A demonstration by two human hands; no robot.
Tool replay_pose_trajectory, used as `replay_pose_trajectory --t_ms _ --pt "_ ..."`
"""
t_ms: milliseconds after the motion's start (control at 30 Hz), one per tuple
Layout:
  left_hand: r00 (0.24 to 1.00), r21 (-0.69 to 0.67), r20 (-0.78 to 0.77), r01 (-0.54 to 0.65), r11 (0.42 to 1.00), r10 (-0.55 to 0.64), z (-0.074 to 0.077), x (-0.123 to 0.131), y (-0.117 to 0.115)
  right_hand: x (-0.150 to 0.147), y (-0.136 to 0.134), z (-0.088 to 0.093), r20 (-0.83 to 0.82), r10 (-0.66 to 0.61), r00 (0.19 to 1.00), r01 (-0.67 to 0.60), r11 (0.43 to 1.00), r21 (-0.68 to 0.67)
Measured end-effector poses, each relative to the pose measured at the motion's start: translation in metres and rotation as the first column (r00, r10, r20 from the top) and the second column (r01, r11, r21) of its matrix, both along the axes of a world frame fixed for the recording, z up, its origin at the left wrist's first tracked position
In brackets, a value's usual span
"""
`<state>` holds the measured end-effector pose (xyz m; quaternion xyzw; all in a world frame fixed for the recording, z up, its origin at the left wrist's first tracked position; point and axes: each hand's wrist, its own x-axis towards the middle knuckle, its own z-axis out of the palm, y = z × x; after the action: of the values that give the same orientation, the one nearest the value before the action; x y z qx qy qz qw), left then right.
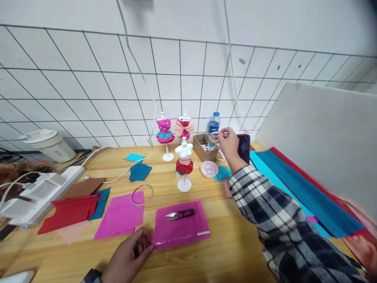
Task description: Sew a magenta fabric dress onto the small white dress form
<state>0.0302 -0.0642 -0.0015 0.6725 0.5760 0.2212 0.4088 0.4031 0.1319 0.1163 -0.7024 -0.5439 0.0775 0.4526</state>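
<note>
From my remote seat I see the left hand (129, 253) low in the head view, thumb and forefinger pressed together on the near left corner of a magenta paper sheet (188, 228), which lies flat on the wooden table (235, 243). A strip of clear tape (182, 238) runs along the sheet's near edge, away from that pinch to its right. Black-handled thread snips (180, 214) lie on the sheet, just beyond the pinch. Farther to the left of it are a second magenta sheet (120, 216) and a wire ring (142, 194). The right hand (228, 144) is stretched out well apart from the left, its fingertips pinching a thin white loop (214, 135) that I cannot identify more closely. The loop hangs over an open cardboard box (203, 151). A water bottle (214, 122) stands just behind that grip. A dark red phone (244, 147) sits right against the hand's far side; I cannot tell whether the palm holds it. Below the grip is a pink dish of beads (209, 169), and to its left stands a small mannequin in a red skirt (184, 163).
</note>
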Motion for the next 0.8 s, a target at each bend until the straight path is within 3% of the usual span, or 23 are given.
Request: replay_pose_trajectory --t_ms 133,267,400,467,500,567,600,667,733,800 --pt "0.999 0.008 -0.048 0.023 1.000 -0.023 -0.006 -0.004 -0.001 -0.004 0.019 -0.018 0.180 -0.017 0.983 0.029 0.998 -0.064" --pt "0.997 0.032 -0.062 0.056 0.998 -0.054 -0.011 -0.006 -0.001 0.009 0.016 -0.017 0.313 -0.022 0.950 0.051 0.995 -0.085" --pt "0.993 0.028 -0.083 0.087 0.996 -0.084 -0.007 -0.005 -0.001 0.003 -0.029 -0.020 0.378 -0.019 0.926 0.041 0.998 -0.049" --pt "0.991 0.013 -0.098 0.097 0.995 -0.096 -0.002 -0.003 -0.001 -0.014 -0.071 -0.033 0.449 0.141 0.882 -0.174 0.984 0.033" --pt "0.989 0.004 -0.105 0.105 0.994 -0.104 0.000 -0.002 -0.002 -0.025 -0.094 -0.042 0.480 0.328 0.814 -0.366 0.930 -0.016" --pt "0.989 -0.010 -0.099 0.113 0.994 -0.113 0.003 0.000 -0.002 -0.046 -0.138 -0.062 0.449 0.671 0.591 -0.676 0.715 -0.179" --pt "0.989 -0.017 -0.092 0.118 0.993 -0.119 0.003 0.001 -0.002 -0.054 -0.156 -0.071 0.394 0.774 0.495 -0.754 0.608 -0.248" --pt "0.990 -0.030 -0.068 0.121 0.992 -0.123 0.003 0.002 -0.002 -0.065 -0.182 -0.086 0.324 0.865 0.384 -0.812 0.483 -0.328" --pt "0.992 -0.045 -0.034 0.118 0.992 -0.120 0.002 0.002 -0.001 -0.069 -0.194 -0.098 0.292 0.883 0.367 -0.794 0.461 -0.397" --pt "0.993 -0.084 0.019 0.114 0.990 -0.112 0.002 0.000 0.001 -0.067 -0.196 -0.104 0.274 0.877 0.394 -0.760 0.479 -0.440"
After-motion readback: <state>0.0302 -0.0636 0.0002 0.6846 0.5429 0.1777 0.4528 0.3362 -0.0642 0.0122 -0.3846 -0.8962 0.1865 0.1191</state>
